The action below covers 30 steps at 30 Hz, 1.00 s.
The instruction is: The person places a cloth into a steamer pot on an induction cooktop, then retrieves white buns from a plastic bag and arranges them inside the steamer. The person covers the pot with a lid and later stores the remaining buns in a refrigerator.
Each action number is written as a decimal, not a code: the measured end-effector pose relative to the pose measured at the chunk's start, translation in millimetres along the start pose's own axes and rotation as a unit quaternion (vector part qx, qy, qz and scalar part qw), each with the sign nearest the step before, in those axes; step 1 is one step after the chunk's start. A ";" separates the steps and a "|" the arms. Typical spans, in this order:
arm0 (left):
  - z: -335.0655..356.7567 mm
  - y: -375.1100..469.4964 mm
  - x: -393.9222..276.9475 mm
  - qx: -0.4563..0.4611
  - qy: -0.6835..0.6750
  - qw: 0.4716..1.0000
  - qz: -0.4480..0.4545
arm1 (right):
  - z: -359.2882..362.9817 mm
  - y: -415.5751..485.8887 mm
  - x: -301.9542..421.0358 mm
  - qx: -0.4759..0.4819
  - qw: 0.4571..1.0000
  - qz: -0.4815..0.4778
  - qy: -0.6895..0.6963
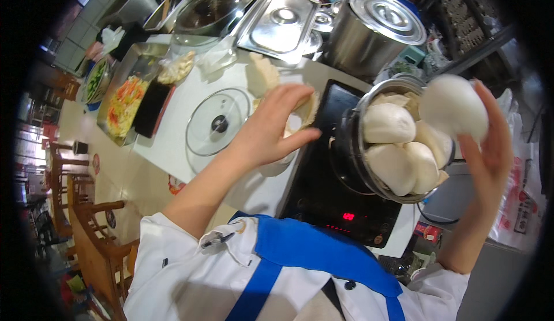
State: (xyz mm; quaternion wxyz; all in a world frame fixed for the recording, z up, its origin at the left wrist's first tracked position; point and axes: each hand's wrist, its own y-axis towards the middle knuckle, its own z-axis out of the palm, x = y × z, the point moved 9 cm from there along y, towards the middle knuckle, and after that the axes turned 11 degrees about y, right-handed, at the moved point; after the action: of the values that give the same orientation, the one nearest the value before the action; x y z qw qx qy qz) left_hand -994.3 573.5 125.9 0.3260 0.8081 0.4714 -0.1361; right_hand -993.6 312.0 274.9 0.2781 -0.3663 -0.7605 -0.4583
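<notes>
My right hand (491, 135) holds a round white steamed bun (453, 107) above the right side of a metal steamer pot (365, 148). Several white buns (389, 124) lie piled in the pot, with thin light-brown sheets showing between them. The pot stands on a black induction cooker (346, 202) with a lit red display. My left hand (288, 124) is over the white table left of the cooker, thumb and fingers apart. A pale, curved item (309, 109) shows partly behind its fingers; whether they touch cannot be told.
A glass lid (219, 124) lies left of my left hand. Beyond are a steel tray of chopped vegetables (127, 100), a rectangular steel pan lid (285, 22) and a tall lidded stockpot (368, 40). A bag of pale food (175, 68) sits by the tray. Wooden chairs (93, 230) stand lower left.
</notes>
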 end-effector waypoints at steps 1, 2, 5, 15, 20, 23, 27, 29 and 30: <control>10.7 -16.0 17.0 0.069 0.032 0.997 -0.028 | 12.1 -10.5 7.9 0.026 0.999 0.016 0.025; 21.9 -33.6 29.8 0.123 0.060 0.989 -0.048 | 25.7 -19.7 18.7 0.064 0.996 0.016 0.062; 56.4 -72.8 51.7 0.209 0.115 0.968 -0.084 | 73.4 -45.9 38.1 0.206 0.978 0.027 0.001; 55.7 -89.4 74.4 0.102 0.001 0.983 -0.151 | 31.4 -59.5 60.2 0.067 0.992 -0.048 -0.097; 70.3 -88.4 78.2 0.137 0.042 0.978 -0.150 | -22.7 -14.8 6.1 -0.027 0.995 -0.052 -0.086; 71.7 -79.9 64.9 0.132 0.100 0.976 -0.141 | -8.5 6.9 -31.7 0.061 0.996 -0.032 -0.047; 38.4 -43.8 8.1 0.008 0.076 0.995 -0.060 | 10.3 16.4 -52.8 0.117 0.989 -0.004 -0.089; 22.3 -19.6 -28.5 -0.028 0.025 0.999 -0.004 | 17.3 21.0 -60.4 0.139 0.983 0.026 -0.113; 21.2 -6.8 -47.4 -0.028 -0.005 0.999 0.026 | 16.9 24.6 -65.4 0.132 0.983 0.049 -0.119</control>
State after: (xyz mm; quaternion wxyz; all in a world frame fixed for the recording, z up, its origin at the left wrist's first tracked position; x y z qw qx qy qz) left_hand -1022.8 530.1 132.3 0.3540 0.8101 0.4520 -0.1186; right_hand -937.3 315.2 230.3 0.2531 -0.4150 -0.8233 -0.2930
